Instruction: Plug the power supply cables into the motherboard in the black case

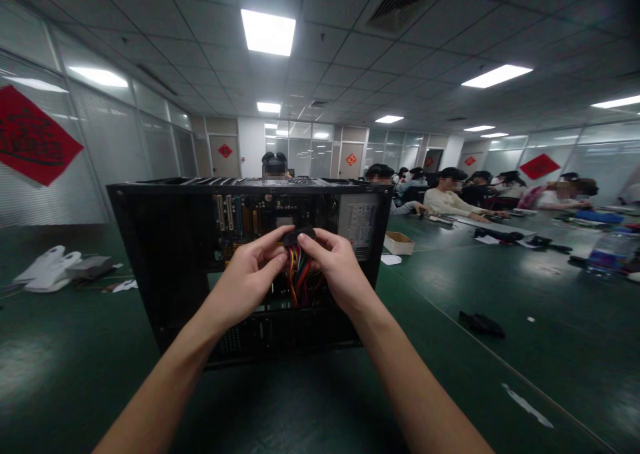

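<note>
A black computer case (133, 254) stands on the green table with its side open toward me. Inside are the motherboard (285, 207) with several slots and, at the upper right, a power supply (357, 224) with a white label. My left hand (250, 271) and my right hand (335, 261) meet in front of the opening, fingers closed on a black cable connector (295, 237) between them. A bundle of coloured wires (300, 281), yellow, red and black among them, hangs down from the connector. Fingers cover part of the connector.
On the green table (430, 347) lie a white plastic bag (47, 267) and a grey box (90, 267) at left. To the right are a small open carton (399, 243), a black cloth-like item (481, 324) and a plastic bottle (610, 251). Several people sit farther back.
</note>
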